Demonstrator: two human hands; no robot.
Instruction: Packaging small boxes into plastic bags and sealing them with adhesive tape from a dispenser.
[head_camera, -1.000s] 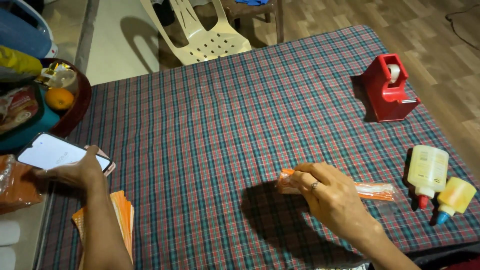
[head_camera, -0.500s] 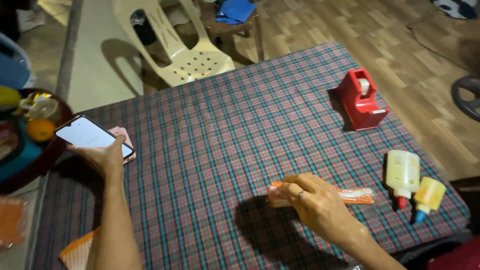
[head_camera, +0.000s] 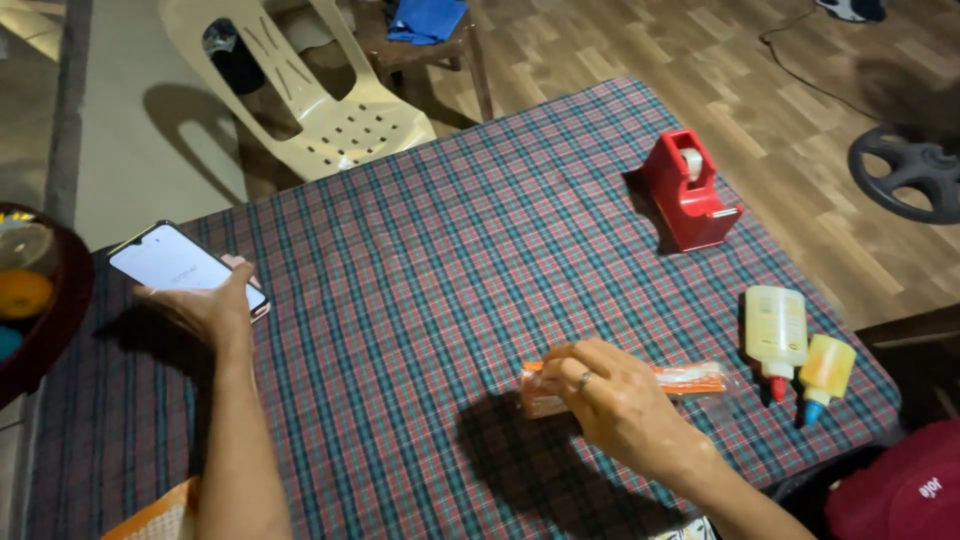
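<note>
Orange packet (head_camera: 690, 379) under right hand (head_camera: 610, 400); left hand (head_camera: 205, 305) holds one phone (head_camera: 185, 266); two glue bottles (head_camera: 776, 330).

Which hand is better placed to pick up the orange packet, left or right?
Right. The right hand already rests on the orange packet on the plaid tablecloth. The left hand is holding a phone up at the far side.

Only 1 view is looking on: the head camera is peering steeply down and forward from above the near edge of the plaid-covered counter (head_camera: 420, 330). It is sitting close enough that both forearms are entering from the bottom, while a plastic chair (head_camera: 330, 110) and wooden floor (head_camera: 800, 130) are filling the far top.
</note>
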